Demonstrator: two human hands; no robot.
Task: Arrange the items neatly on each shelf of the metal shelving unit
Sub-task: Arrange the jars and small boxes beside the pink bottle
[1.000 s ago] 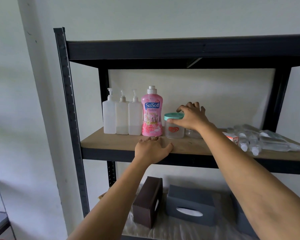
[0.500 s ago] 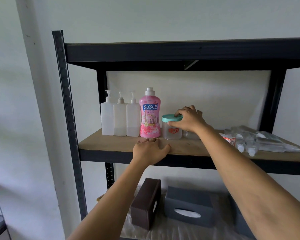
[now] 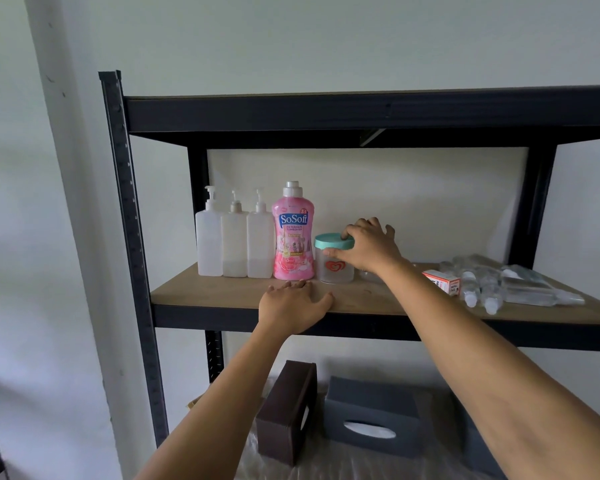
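**Teal-lidded jar is the one in play, right hand's already on it**

Teal lid, clear body, little red heart logo: that jar [image 3: 334,259] stands upright on the wooden shelf [image 3: 222,296] at the middle of the frame, just right of the pink SoSoft bottle [image 3: 294,233], close but I can't say if they touch. The right hand [image 3: 369,245] comes in from the lower right and is clamped on the lid, thumb in front, fingers over the top and back. So the right one is obviously nearer; the left hand [image 3: 293,306] lies flat and spread on the shelf's front edge, gripping nothing, just below the pink bottle.

Three white pump bottles [image 3: 234,240] line up left of the pink one, so my guess is the jar just needs nudging left to close out that row.

Hard to see: something small and clear sits behind the right wrist, mostly hidden. The clear bottles [image 3: 499,285] lying on their sides at the right run out of frame, beside a small orange and white box [image 3: 442,280]. Tissue boxes [image 3: 373,415] below are partly blocked by the arms.
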